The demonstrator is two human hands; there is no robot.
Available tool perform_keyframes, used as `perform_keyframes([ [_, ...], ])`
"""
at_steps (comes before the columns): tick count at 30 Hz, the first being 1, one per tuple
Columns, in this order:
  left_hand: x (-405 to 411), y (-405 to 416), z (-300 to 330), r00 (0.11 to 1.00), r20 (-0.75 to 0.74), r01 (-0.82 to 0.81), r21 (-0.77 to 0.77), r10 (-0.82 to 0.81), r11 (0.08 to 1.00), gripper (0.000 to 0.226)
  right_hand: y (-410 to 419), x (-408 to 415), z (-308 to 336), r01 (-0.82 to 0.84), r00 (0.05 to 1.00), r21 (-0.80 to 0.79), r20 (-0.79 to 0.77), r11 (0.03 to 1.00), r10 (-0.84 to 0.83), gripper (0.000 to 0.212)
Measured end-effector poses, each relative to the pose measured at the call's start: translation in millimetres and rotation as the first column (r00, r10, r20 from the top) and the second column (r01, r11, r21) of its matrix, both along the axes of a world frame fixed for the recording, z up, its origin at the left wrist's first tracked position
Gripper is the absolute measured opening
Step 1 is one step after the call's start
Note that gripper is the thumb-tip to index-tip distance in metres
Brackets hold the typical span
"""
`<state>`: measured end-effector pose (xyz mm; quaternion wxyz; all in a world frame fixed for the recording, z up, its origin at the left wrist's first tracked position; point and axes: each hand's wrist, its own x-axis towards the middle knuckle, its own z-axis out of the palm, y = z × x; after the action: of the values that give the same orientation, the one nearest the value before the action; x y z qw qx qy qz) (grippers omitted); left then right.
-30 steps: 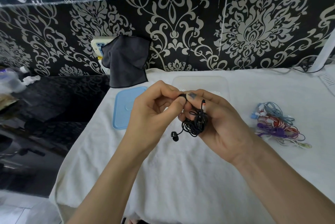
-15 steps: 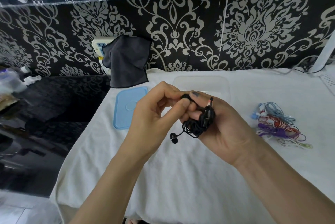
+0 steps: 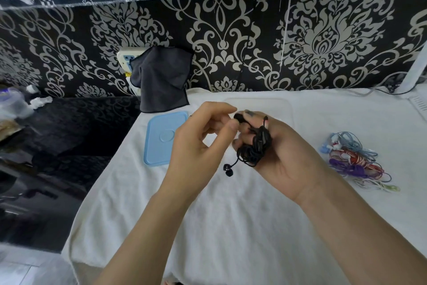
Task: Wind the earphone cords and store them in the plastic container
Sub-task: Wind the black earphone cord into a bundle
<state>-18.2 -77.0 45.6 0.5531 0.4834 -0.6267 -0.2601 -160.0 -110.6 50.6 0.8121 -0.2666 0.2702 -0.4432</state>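
A black earphone cord (image 3: 255, 146) is wound in a bundle around the fingers of my right hand (image 3: 284, 157), which grips it above the white cloth. One black earbud (image 3: 228, 170) dangles below the bundle. My left hand (image 3: 201, 143) pinches the other earbud (image 3: 238, 117) at the top of the bundle between thumb and forefinger. The clear plastic container (image 3: 258, 105) lies just behind my hands, mostly hidden by them. Its light blue lid (image 3: 165, 138) lies flat to the left.
A tangle of blue, red, purple and white earphones (image 3: 353, 160) lies to the right on the white cloth (image 3: 231, 227). A dark grey cloth (image 3: 161, 79) hangs against the patterned wall behind. The table's left edge drops to a dark area with clutter.
Both hands have lifted slightly and shifted right with the bundle. My left thumb and forefinger have moved to the earbud at the top of the bundle.
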Motion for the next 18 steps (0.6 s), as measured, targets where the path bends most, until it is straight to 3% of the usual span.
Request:
perform_keyframes([
  [5, 1, -14, -7, 0.987, -0.12, -0.065, 0.301, 0.106, 0.951, 0.024, -26, -8, -4, 0.257, 0.935, -0.065, -0.236, 0.964, -0.265, 0.015],
  [9, -2, -22, -24, 0.999, -0.021, -0.021, 0.595, 0.042, 0.803, 0.023, -45, -17, -6, 0.405, 0.902, -0.008, -0.159, 0.914, -0.401, 0.012],
  [14, -10, -33, -25, 0.993, -0.03, -0.077, 0.567, 0.114, 0.82, 0.016, -64, -20, -12, 0.528, 0.842, -0.01, -0.122, 0.849, -0.526, 0.017],
  [18, -17, -40, -26, 0.993, 0.0, -0.095, 0.551, 0.114, 0.829, 0.011, -72, -15, -6, 0.543, 0.84, 0.027, -0.004, 0.84, -0.543, 0.018],
])
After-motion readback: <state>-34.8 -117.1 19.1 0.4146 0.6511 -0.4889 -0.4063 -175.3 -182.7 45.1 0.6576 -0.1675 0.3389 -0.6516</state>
